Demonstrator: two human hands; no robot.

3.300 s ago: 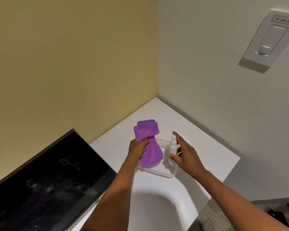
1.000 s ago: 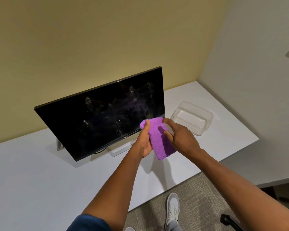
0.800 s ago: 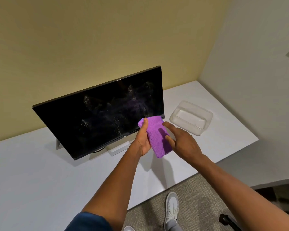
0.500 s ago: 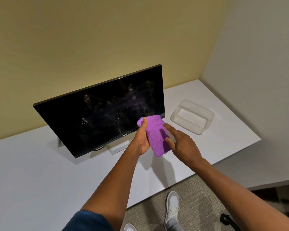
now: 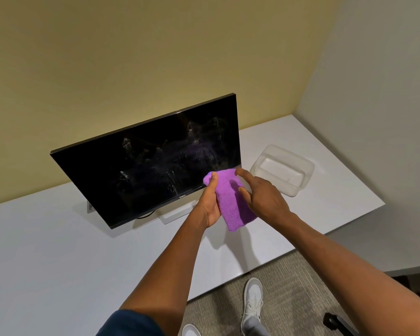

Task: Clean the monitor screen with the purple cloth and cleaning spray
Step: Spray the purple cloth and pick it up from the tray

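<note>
Both hands meet at the purple cloth (image 5: 230,200) in front of the monitor's lower right corner. On the left, the monitor (image 5: 153,163) stands tilted on the white desk (image 5: 58,258), its dark screen smeared with pale streaks. The left hand (image 5: 210,204) grips the cloth — thumb on top, fingers wrapped behind — while the right hand (image 5: 262,197) rests spread fingers against its face. Further right sits a clear plastic tub (image 5: 283,169).

My arms are bare below a short dark navy-blue fabric sleeve (image 5: 131,322); I wear white lace-up sneakers (image 5: 252,303) and grey socks (image 5: 250,326).
</note>
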